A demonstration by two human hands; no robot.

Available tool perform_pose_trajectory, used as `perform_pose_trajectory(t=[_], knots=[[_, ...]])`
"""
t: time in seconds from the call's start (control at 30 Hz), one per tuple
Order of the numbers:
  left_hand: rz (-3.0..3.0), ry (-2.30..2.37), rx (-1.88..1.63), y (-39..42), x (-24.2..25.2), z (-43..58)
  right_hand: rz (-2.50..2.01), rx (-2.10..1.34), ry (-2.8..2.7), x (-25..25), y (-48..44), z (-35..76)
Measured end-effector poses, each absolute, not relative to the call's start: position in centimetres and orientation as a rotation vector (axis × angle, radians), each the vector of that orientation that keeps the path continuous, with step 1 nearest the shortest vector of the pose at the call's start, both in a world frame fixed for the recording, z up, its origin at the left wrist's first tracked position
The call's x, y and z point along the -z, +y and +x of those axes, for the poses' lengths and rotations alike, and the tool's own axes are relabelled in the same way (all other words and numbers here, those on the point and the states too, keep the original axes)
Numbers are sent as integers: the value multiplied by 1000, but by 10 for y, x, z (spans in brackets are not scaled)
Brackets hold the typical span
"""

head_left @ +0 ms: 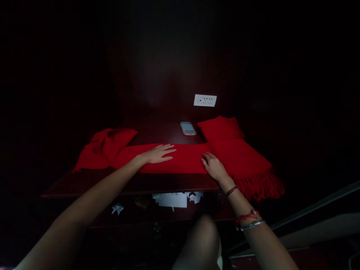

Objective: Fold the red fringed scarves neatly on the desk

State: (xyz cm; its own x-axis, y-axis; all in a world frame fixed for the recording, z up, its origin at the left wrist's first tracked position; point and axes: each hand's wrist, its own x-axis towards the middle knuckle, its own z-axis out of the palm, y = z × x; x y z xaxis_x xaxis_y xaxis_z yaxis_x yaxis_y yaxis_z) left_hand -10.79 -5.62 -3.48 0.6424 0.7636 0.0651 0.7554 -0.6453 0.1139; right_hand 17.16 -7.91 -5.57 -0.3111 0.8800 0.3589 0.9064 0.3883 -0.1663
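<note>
A red fringed scarf point(185, 159) lies stretched across a dark wooden shelf point(157, 183). Its left end is bunched into loose folds, and its right end spreads wide, with the fringe hanging past the front edge. My left hand point(159, 153) rests flat on the middle of the scarf, fingers spread to the right. Farther right, my right hand point(214, 167) lies on the cloth with its fingers slightly bent and nothing visibly held. The underside of both hands is hidden against the fabric.
Behind the scarf lies a blurred phone point(188, 128). A white wall socket point(205, 100) is on the dark back panel. Papers point(172, 200) and a crumpled piece of paper point(117, 209) sit on a lower shelf. My knee point(204, 236) is below the shelf edge.
</note>
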Motion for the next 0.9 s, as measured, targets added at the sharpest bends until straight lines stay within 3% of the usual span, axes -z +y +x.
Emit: perform_pose_trajectory(t=[0.27, 0.53, 0.9], knots=[[2885, 1001, -100, -105, 7, -93, -1087, 60, -2411, 43, -103, 165], [2957, 1107, -78, -124, 10, -105, -760, -53, -2490, 41, -118, 155], [3042, 1361, -575, -126, 43, -106, -925, 121, -2495, 47, -125, 116]])
